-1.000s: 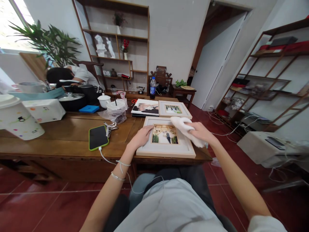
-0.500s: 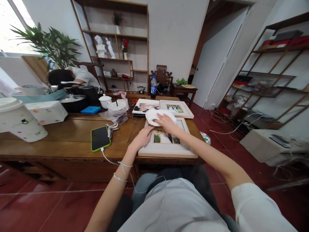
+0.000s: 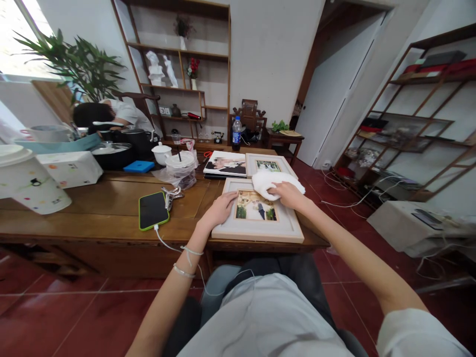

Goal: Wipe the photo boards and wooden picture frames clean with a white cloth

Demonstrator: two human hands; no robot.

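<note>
A pale wooden picture frame [image 3: 256, 229] with a photo in it lies flat at the near edge of the wooden table [image 3: 92, 218]. My left hand [image 3: 220, 208] rests on the frame's left border, fingers flat and spread. My right hand [image 3: 288, 194] presses a white cloth [image 3: 269, 181] onto the frame's upper right part, fingers curled over the cloth. Two more framed pictures lie just behind: a second pale frame [image 3: 271, 166] and a photo print [image 3: 226, 164].
A phone in a green case [image 3: 152, 210] on a white cable lies left of the frame, with a metal clip [image 3: 169, 196] beside it. Further left stand a bagged lidded cup [image 3: 180, 170], white boxes, pots. Another person sits far left. Shelves and cables fill the right side.
My right hand swept the cloth from the frame's right side to its top left corner, then back right to the top right part. My left hand stayed on the frame's left border.
</note>
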